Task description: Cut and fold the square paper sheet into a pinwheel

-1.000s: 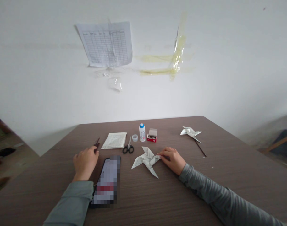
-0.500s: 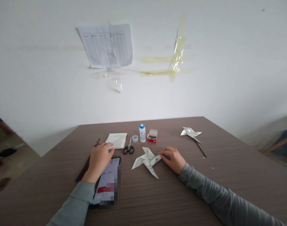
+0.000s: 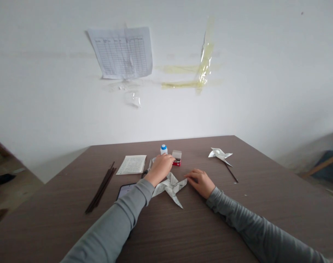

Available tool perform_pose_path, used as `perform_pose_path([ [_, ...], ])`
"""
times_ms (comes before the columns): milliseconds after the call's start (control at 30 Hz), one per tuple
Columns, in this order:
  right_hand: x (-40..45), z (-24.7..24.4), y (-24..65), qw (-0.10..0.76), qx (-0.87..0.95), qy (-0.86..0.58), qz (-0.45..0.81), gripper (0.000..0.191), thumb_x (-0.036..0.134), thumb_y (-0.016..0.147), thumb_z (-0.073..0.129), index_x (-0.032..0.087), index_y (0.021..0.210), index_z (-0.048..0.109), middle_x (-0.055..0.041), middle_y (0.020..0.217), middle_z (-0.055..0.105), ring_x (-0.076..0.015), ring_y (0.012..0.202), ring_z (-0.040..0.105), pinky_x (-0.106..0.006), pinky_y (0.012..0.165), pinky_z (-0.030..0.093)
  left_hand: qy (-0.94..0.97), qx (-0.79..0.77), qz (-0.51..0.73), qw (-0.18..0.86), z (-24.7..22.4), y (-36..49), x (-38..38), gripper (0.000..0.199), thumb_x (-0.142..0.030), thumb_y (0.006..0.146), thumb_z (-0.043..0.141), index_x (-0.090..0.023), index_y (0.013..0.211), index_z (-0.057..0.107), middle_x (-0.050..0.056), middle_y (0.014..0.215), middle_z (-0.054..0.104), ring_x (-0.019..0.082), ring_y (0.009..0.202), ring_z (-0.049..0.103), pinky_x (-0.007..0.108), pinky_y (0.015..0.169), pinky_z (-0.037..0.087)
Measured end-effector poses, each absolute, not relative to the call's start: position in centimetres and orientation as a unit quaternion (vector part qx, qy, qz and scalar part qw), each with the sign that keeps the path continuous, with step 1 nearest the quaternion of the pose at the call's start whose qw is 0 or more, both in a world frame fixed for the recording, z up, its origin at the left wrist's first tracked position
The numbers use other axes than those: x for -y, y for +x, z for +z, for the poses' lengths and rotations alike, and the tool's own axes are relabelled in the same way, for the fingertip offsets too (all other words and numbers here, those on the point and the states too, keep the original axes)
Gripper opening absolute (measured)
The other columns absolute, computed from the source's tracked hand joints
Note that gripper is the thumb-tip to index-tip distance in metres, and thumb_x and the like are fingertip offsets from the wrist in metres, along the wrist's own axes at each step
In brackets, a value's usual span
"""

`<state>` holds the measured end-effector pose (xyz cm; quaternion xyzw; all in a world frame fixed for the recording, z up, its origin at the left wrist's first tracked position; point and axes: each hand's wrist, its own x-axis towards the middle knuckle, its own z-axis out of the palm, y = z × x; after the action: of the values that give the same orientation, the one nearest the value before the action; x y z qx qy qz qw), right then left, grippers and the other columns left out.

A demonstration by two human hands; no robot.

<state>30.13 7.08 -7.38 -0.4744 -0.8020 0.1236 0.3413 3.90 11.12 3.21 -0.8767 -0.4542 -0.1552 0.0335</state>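
A folded paper pinwheel (image 3: 170, 190) with printed sheets for blades lies flat on the table in front of me. My right hand (image 3: 201, 182) rests at its right side, thumb and fingers together on the tip of one blade. My left hand (image 3: 161, 168) reaches over the top of the pinwheel to a small red box (image 3: 177, 163) with an open lid and small metallic pieces inside. Its fingertips are at the box's left edge; the other fingers are hidden behind the hand, so their grip cannot be made out. My left hand partly covers a white bottle with a blue cap (image 3: 163, 149).
Scissors (image 3: 144, 173) lie partly behind my left wrist, beside a stack of printed paper (image 3: 131, 164). Several dark sticks (image 3: 101, 190) lie at the left. My left sleeve partly covers a phone (image 3: 124, 189). A pinwheel on a stick (image 3: 221, 155) lies at the back right, near the wall.
My left hand has moved right, from above the phone and paper stack to the red box. My right hand stays at the blade tip, and the pinwheel lies as before.
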Motion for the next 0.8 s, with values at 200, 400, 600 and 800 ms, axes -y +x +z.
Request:
perform_pose_path([
  [200, -7.2, -7.1, 30.4, 0.333, 0.798, -0.488, 0.121, 0.029, 0.014, 0.110, 0.080, 0.031, 0.117, 0.103, -0.0099, 0.113, 0.097, -0.0338, 0.111, 0.094, -0.048, 0.108, 0.076, -0.876, 0.475, -0.082, 0.033, 3.4, 6.9, -12.5, 0.042, -0.006, 0.118, 0.060, -0.023, 0.129, 0.097, 0.016, 0.139, 0.096, 0.032, 0.137, 0.086, 0.042, 0.121, 0.063],
  [400, -7.3, -7.1, 30.5, 0.327, 0.799, -0.490, 0.124, 0.029, 0.013, 0.109, 0.080, 0.029, 0.117, 0.103, -0.0103, 0.113, 0.097, -0.0344, 0.109, 0.093, -0.051, 0.107, 0.075, -0.863, 0.499, -0.058, 0.053, 3.3, 8.5, -12.4, 0.036, -0.008, 0.122, 0.062, -0.022, 0.123, 0.095, 0.016, 0.137, 0.096, 0.034, 0.139, 0.086, 0.045, 0.121, 0.064],
  [600, -7.3, -7.2, 30.7, 0.336, 0.800, -0.484, 0.112, 0.030, 0.011, 0.108, 0.081, 0.029, 0.115, 0.104, -0.0103, 0.109, 0.097, -0.0331, 0.107, 0.092, -0.046, 0.104, 0.074, -0.860, 0.502, -0.046, 0.076, 3.0, 9.4, -12.4, 0.034, -0.009, 0.122, 0.064, -0.020, 0.116, 0.096, 0.015, 0.125, 0.095, 0.034, 0.133, 0.085, 0.046, 0.116, 0.064],
  [800, -7.3, -7.1, 30.7, 0.324, 0.802, -0.488, 0.112, 0.029, 0.012, 0.108, 0.081, 0.030, 0.116, 0.103, -0.0090, 0.110, 0.096, -0.0327, 0.108, 0.092, -0.046, 0.104, 0.073, -0.855, 0.507, -0.035, 0.103, 3.1, 10.3, -12.9, 0.033, -0.007, 0.121, 0.066, -0.015, 0.119, 0.098, 0.019, 0.122, 0.095, 0.034, 0.131, 0.086, 0.045, 0.111, 0.067],
])
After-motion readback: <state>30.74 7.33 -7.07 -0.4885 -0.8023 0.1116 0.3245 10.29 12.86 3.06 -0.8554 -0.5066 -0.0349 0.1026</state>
